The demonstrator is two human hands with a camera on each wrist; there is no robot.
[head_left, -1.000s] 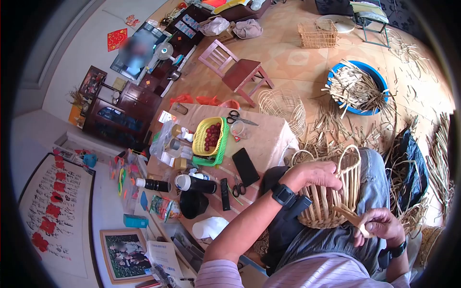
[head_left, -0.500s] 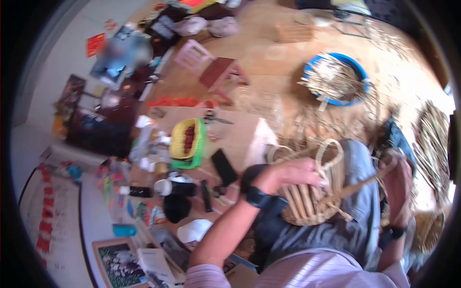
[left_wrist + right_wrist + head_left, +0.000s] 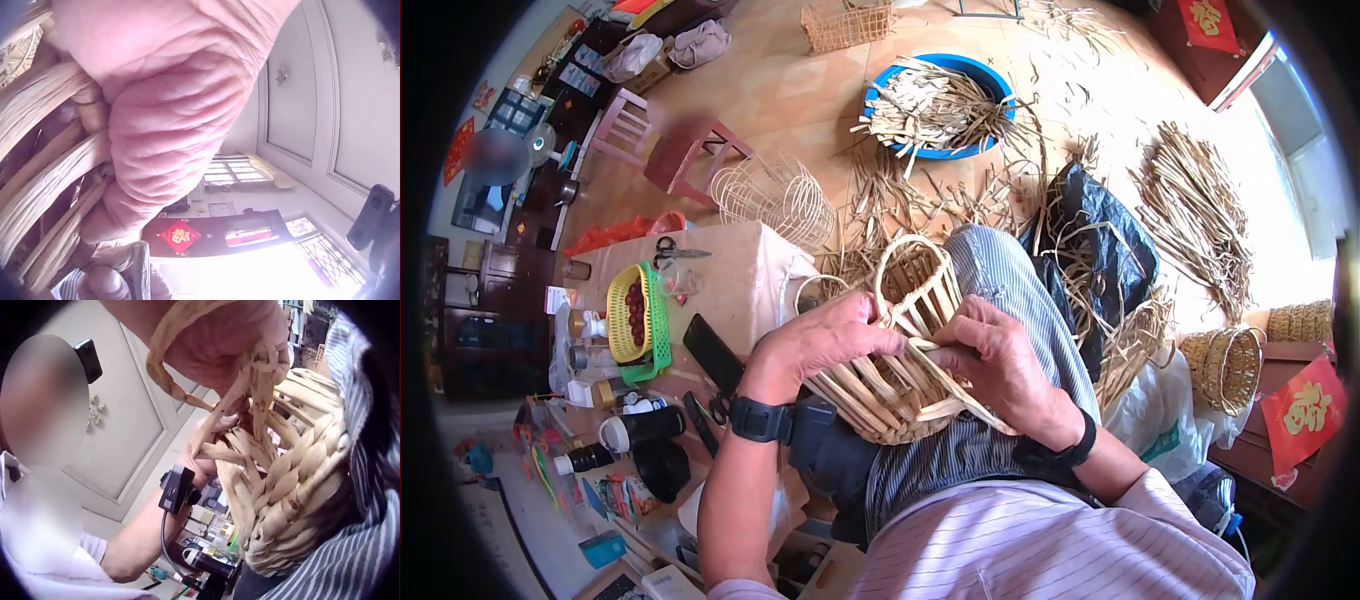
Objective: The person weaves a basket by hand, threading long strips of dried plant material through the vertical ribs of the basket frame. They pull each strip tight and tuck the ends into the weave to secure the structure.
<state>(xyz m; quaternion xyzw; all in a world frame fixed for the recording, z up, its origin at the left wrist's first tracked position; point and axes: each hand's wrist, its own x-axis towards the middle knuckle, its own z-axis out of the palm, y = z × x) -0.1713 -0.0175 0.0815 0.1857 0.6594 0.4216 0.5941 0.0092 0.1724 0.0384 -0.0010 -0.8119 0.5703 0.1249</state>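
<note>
Your left hand (image 3: 828,338) grips the rim of the basket (image 3: 885,395) and your right hand (image 3: 1005,370) pinches the strip (image 3: 217,419), so pull evenly, flat, without twisting.

The right hand (image 3: 1007,368), earlier drawn out toward 3 o'clock of the basket (image 3: 878,392) with a strip (image 3: 966,394), has been brought in close beside the left hand (image 3: 832,338).

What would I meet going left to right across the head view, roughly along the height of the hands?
Yellow basket, black phone, left hand, right hand, round woven basket, red paper with gold lettering.
</note>
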